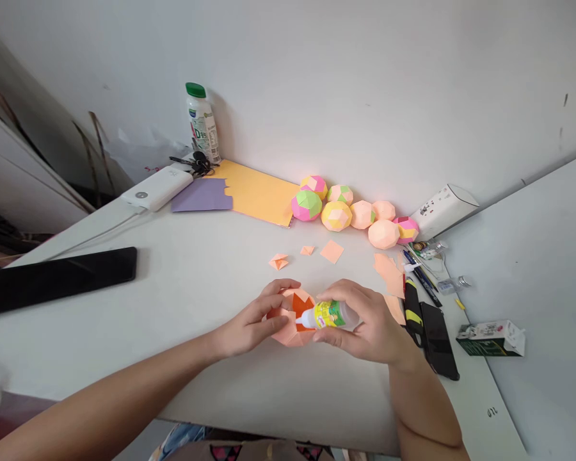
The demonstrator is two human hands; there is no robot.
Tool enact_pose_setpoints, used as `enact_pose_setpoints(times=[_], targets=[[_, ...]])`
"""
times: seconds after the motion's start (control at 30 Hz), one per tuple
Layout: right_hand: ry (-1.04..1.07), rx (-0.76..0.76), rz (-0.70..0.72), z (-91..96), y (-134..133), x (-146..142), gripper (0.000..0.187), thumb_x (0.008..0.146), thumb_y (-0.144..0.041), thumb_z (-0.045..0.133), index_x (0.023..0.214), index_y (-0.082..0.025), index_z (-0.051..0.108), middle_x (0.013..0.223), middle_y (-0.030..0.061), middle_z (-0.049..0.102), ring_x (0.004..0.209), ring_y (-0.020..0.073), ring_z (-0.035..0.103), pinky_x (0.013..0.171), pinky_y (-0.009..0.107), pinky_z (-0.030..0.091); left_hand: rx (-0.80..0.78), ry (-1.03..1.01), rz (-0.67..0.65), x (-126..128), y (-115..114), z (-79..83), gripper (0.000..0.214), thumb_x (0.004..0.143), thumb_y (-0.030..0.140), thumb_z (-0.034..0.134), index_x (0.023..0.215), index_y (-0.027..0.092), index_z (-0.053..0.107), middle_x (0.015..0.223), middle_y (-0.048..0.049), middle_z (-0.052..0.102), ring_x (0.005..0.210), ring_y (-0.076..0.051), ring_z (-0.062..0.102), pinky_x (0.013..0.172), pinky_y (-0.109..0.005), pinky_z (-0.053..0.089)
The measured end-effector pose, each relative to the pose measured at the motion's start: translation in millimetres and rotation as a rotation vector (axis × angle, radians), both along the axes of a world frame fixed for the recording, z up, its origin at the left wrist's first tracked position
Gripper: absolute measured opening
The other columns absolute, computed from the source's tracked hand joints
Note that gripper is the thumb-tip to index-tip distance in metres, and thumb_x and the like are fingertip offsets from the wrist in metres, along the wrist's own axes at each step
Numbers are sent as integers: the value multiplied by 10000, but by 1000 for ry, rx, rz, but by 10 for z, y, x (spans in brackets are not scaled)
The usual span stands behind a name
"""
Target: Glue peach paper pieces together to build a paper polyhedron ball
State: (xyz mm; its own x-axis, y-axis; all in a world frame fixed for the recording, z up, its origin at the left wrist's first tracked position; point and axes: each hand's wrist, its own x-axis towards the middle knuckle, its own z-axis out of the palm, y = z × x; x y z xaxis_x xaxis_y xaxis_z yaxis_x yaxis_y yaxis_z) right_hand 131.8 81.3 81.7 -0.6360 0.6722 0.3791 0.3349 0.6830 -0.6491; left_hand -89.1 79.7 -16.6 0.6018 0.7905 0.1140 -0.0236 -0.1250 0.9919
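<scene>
My left hand (256,323) is closed around the left side of a peach paper ball (292,336), its fingers along the rim. The ball has an opening on top that shows a deeper orange inside. In my right hand (365,320) is a glue bottle (329,314) with a yellow and green label, tipped on its side. Its white nozzle points left at the edge of the opening; whether it touches the paper I cannot tell. Just beyond the ball lie a folded peach paper piece (279,261), a smaller folded piece (307,250) and a flat peach square (332,251).
Several finished paper balls (336,216) line the wall, beside yellow paper (259,192) and purple paper (202,195). At left are a power bank (157,187), a bottle (203,125) and a black phone (60,278). A cutter (413,307), pens (421,275) and another phone (439,339) lie right.
</scene>
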Motion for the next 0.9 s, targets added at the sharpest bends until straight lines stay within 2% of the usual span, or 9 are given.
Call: enact_pose_setpoints(times=[0.9], targets=[[4, 29, -18, 18, -12, 21, 341, 816, -354, 707, 1097, -224, 564, 882, 35, 655, 743, 146, 602, 687, 271, 520, -17, -27, -2, 8, 10, 3, 260, 944, 308, 424, 1074, 242, 639, 1371, -77, 337, 1304, -296, 360, 1101, -457, 309]])
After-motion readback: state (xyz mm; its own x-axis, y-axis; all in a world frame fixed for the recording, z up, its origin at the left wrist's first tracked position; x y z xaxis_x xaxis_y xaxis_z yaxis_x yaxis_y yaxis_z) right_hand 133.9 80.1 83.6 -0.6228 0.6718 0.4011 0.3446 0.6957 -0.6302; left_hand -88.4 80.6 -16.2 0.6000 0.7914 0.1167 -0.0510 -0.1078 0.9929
